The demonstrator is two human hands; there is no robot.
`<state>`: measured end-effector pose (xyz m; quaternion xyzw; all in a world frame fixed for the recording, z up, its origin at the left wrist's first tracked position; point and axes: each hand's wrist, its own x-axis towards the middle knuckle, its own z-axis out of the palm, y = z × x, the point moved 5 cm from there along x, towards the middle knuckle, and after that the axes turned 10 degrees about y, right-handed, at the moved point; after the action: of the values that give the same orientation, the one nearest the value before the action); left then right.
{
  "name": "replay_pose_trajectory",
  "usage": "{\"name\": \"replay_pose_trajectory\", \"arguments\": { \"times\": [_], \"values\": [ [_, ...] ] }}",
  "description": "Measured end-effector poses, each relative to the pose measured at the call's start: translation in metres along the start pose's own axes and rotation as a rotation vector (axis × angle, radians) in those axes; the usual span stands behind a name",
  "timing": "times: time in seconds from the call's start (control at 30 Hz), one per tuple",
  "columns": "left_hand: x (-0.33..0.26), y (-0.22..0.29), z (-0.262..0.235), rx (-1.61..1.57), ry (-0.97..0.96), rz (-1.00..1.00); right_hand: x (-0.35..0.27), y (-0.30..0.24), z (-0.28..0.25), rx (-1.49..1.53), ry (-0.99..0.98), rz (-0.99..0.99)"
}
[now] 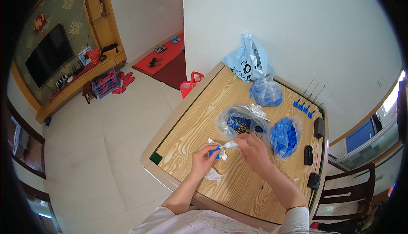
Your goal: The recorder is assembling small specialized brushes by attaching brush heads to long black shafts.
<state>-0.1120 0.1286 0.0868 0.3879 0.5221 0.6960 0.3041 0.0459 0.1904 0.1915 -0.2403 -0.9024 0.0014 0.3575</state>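
My left hand (202,161) pinches a small blue plastic piece (215,153) over the table's near part. In my right hand (254,152) is a small white squeeze bottle (231,144), its narrow tip pointing left at the blue piece; whether they touch is too small to tell. A white tissue (223,153) lies just beneath them, and a crumpled tissue (213,175) rests nearer to me. Just beyond my hands sits an open clear bag (240,125) with blue and gold-coloured small parts. To its right stands a clear bag of blue pieces (284,138).
Farther back on the wooden table (187,127) are another bag of blue pieces (265,92) and a pale blue shopping bag (247,61). Several blue pieces with upright thin rods (304,108) line the right side, near black boxes (318,127). A dark chair (346,193) stands at right.
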Motion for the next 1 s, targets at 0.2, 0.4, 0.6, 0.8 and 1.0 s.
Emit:
{"name": "replay_pose_trajectory", "arguments": {
  "times": [0.2,0.4,0.6,0.8,1.0],
  "values": [
    [-0.0004,0.0051,0.0007,-0.006,0.007,0.045,0.002,-0.0024,-0.0017,-0.016,-0.017,-0.011],
    [-0.0001,0.0011,0.0001,0.009,0.015,0.019,0.0016,-0.0018,-0.0015,-0.033,-0.03,-0.019],
    [-0.0001,0.005,0.001,-0.011,0.014,0.027,0.0015,-0.0017,-0.002,-0.044,-0.029,-0.025],
    [0.001,0.0013,0.0016,0.023,-0.007,0.072,0.0006,-0.0007,-0.0031,-0.046,-0.033,-0.023],
    [0.0003,0.0048,0.0041,-0.015,0.004,0.027,0.0009,-0.0002,-0.0055,-0.046,-0.044,-0.019]
  ]
}}
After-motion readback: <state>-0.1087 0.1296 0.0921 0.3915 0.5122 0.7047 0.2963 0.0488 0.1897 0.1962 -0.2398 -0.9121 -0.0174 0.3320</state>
